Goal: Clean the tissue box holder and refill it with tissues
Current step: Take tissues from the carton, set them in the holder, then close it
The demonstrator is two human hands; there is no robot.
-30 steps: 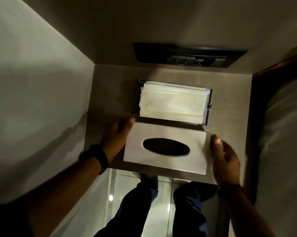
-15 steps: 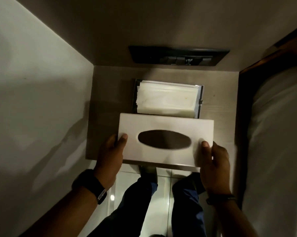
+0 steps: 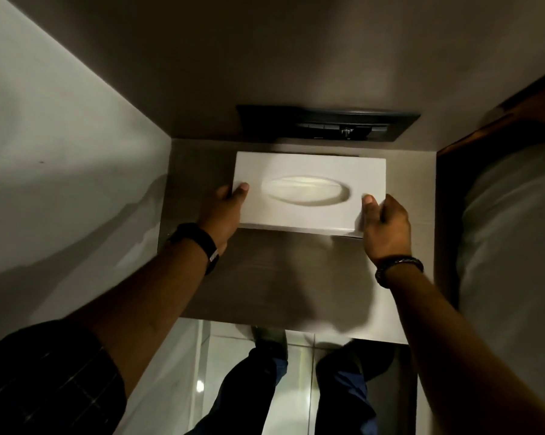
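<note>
Now the white tissue box cover [image 3: 308,191] sits farther back on the wooden shelf [image 3: 296,277] than half a second ago, covering the metal tray and stack that lay exposed behind it. Nearest are two forearms, one dark band on each wrist. Two hands grip the one cover: the left hand [image 3: 222,215] clasps its left end, the right hand [image 3: 385,227] its right end, thumbs on top. Pale tissues [image 3: 305,186] show through its single oval opening. Behind, one dark switch panel [image 3: 327,124] lines the wall.
</note>
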